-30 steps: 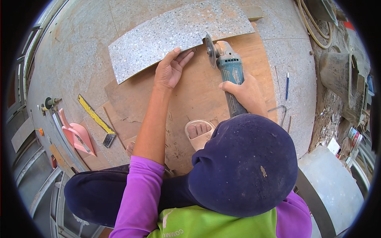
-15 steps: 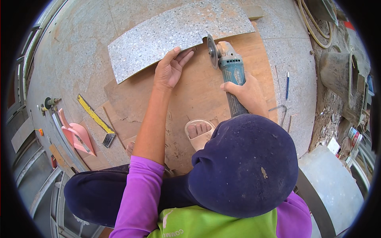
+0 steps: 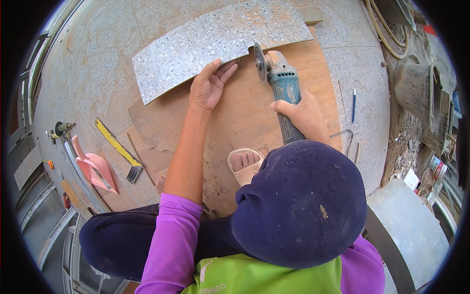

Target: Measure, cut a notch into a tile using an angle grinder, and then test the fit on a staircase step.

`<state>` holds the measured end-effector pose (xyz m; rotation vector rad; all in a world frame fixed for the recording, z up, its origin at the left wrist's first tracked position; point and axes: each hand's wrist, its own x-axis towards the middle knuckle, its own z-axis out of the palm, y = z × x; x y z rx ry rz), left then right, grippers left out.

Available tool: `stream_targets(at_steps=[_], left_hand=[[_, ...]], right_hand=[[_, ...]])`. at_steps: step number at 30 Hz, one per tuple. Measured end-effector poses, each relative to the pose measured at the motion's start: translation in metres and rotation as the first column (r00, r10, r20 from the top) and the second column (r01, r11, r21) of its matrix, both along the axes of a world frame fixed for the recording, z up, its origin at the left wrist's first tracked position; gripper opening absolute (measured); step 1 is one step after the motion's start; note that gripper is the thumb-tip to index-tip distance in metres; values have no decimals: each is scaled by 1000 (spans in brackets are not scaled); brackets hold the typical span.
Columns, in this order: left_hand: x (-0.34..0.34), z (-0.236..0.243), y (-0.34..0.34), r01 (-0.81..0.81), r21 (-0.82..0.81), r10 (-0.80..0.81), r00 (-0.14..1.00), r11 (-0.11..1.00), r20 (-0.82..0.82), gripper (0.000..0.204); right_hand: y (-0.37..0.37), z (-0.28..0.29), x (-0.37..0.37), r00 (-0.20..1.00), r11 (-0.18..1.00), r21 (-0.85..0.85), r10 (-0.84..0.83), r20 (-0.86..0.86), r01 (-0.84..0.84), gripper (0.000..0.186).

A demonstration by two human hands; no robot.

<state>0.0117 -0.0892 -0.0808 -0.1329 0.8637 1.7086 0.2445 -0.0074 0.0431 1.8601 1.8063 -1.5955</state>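
A grey speckled terrazzo-look tile [image 3: 210, 49] lies beyond my hands, with a small notch in its near edge. Pinching that edge is my left hand [image 3: 207, 87], thumb on top and fingers underneath. My right hand [image 3: 307, 115] is wrapped round the body of a teal and black angle grinder [image 3: 285, 87]. The grinder's cutting disc [image 3: 260, 63] stands on edge right beside the notch. Whether it touches the tile or spins, I cannot tell. My right knee hides part of my right forearm.
A brown wooden board [image 3: 235, 115] lies under the tile and my sandalled foot [image 3: 242, 164]. Leftward are a yellow-and-black try square [image 3: 117, 144] and a pink dustpan [image 3: 95, 169]. On the right lie a blue pencil [image 3: 354, 105], a bent metal rod [image 3: 349, 139] and a hose [image 3: 391, 46].
Almost nothing differs. The whole view has shifted very slightly; both hands keep their holds, and the disc stays beside the notch.
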Motion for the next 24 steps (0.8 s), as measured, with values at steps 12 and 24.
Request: stream_targets(at_steps=[12,24], left_hand=[[-1,2,-1,-4,-7,4,1000,1000,0,11],[-2,-1,-3,2,-5,-2,1000,1000,-4,7]], right_hand=[[0,3,-3,1000,1000,-27,1,0,-1,46],[1,6,-4,1000,1000,-19,9,17,-9,45]])
